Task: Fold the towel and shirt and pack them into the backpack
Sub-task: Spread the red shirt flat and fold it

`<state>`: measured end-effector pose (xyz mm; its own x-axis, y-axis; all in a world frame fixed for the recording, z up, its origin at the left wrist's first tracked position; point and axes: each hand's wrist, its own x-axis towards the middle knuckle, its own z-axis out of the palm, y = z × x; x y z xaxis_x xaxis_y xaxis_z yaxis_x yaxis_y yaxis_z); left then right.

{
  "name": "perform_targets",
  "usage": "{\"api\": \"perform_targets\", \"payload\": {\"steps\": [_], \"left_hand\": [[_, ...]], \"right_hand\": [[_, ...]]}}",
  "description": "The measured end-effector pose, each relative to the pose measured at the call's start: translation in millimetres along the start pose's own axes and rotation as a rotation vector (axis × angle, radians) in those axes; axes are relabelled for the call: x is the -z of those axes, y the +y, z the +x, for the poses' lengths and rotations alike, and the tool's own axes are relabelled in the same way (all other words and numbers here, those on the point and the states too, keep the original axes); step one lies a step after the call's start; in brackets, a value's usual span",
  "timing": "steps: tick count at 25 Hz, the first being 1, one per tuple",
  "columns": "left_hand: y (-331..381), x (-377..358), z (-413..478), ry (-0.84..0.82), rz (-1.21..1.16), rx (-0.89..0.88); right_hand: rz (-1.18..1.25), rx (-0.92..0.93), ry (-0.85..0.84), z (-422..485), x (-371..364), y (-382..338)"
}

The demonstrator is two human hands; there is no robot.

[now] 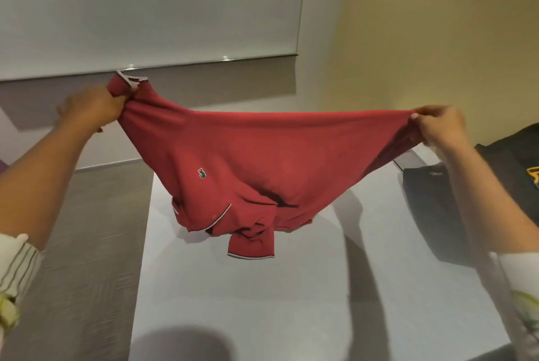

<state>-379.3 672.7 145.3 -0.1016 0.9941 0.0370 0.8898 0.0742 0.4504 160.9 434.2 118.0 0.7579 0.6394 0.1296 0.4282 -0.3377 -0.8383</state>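
- The left hand [90,111] is gripping a bunched end of the red polo shirt [262,150], with its fingers curled round the fabric.
- The right hand [440,126] is pinching the opposite end between thumb and fingertips.
- The shirt is hanging stretched between both hands above the white table [291,308], with its trimmed sleeve [250,252] drooping lowest.
- A dark fabric item [431,209] is lying at the table's right edge.

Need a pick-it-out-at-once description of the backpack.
Find the white table and go to its right edge, below the right hand. The backpack lies there: black, with a yellow patch, unlike the red polo shirt held up in midair.
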Motion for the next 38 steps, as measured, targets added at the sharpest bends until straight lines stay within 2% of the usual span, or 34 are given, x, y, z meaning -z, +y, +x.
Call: {"api": "perform_targets", "payload": {"steps": [3,5,9,12,16,20,28,32,35,38], "left_hand": [[17,35,4,-0.106,-0.467,0.044],[32,57,9,-0.128,-0.645,0.033],[54,86,36,-0.006,-0.861,-0.023],[83,79,46,0.052,-0.992,-0.047],[108,38,67,-0.072,-1.173,0.135],[130,17,94,-0.100,-1.333,0.150],[149,58,68,0.033,-1.463,-0.086],[118,79,1,0.073,-1.351,-0.209],[61,71,-64,-0.061,-1.103,-0.335],[-4,24,-137,-0.234,-0.943,-0.232]], "right_hand": [[0.219,-0.028,-0.022,6,21,-51],[0.324,-0.001,-0.005,14,37,-81],[0.448,0.080,0.050,45,63,-120],[0.386,0.068,0.059,76,49,-123],[0.354,-0.108,-0.068,118,0,-89],[0.481,-0.170,0.014,146,-26,-76],[0.570,-0.013,0.136,134,2,-101],[0.600,0.037,0.134,91,24,-83],[0.608,-0.008,0.098,59,33,-34],[0.506,-0.094,0.039,17,23,30]]}}
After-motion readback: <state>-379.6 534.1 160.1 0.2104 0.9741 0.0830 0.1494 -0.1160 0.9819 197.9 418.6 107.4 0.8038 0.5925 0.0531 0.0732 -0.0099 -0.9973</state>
